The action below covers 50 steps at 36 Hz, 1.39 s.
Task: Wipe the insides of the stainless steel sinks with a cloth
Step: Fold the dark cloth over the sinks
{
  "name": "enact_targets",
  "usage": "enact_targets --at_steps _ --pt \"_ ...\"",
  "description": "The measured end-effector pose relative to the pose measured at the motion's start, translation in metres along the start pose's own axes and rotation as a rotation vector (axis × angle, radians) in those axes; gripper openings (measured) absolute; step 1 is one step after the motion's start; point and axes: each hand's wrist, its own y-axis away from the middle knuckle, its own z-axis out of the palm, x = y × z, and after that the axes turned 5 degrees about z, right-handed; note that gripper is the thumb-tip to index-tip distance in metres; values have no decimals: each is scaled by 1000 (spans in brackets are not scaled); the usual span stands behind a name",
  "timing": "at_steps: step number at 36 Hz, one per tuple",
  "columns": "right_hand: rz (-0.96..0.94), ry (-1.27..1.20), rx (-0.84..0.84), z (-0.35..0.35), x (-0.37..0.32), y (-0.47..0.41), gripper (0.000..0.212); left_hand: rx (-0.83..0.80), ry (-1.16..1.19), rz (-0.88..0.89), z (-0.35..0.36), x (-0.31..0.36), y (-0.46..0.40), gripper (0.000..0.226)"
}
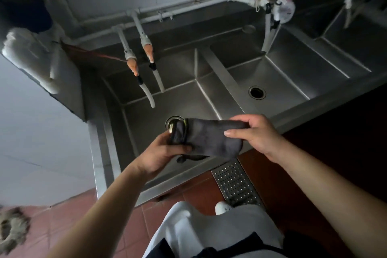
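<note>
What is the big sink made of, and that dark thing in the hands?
The sink looks like brushed stainless steel: grey, smooth, with soft streaky shine. The cloth seems soft dark fabric, maybe microfibre: it folds and droops between both hands.

The sinks were brushed stainless steel, smooth with a dull sheen along the creases. The cloth was dark, soft and matt, like microfibre. The taps' pipes looked like white matt plastic. The floor was reddish tile, slightly glossy, and its drain grate was perforated metal.
</note>
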Motion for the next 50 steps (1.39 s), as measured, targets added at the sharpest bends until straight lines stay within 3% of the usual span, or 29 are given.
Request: enact_targets --at_steps 2,4,7,11,13,16,20,23,25,31,35,38,41,44,47,50 --pt "-51 102 25 -6 -12 9 31 -132 -59 -34 -1 -2 1 48" --pt "-99 282 23 -13 -21 19 32 -170 -156 -56 -1 1 -2 66" --pt "-148 530 56 -23 -26 35 29 -237 -436 72 12 11 -17 83" --pt "-94 556 130 -41 -30 49 30 -403 -691 239 63 17 -53 81" --pt "-77 500 143 -61 -31 58 28 -462 -773 309 90 15 -71 62" --pt "-74 418 150 -101 -26 72 27 -546 -668 289 120 12 -96 35" --pt "-15 152 264 -154 7 88 37 -653 -591 253 160 11 -126 29" --pt "124 4 241 -183 43 99 48 -717 -614 242 196 8 -148 27" --pt "143 -78 235 -202 63 105 46 -728 -612 228 219 4 -163 28" --pt "66 -160 447 -282 84 108 34 -659 -582 149 282 -13 -204 29" --pt "-42 -138 473 -326 77 103 30 -656 -451 135 327 -21 -225 40" --pt "-115 28 480 -359 72 92 30 -675 -389 160 365 -24 -243 53" --pt "-145 265 463 -387 67 76 28 -547 -325 268 400 -23 -268 41" --pt "-175 318 518 -420 67 60 27 -451 -420 378 425 -17 -305 25" --pt "-153 282 569 -455 71 41 26 -504 -493 426 445 -10 -345 22" --pt "-80 194 605 -486 81 14 27 -643 -581 375 465 -7 -390 34"
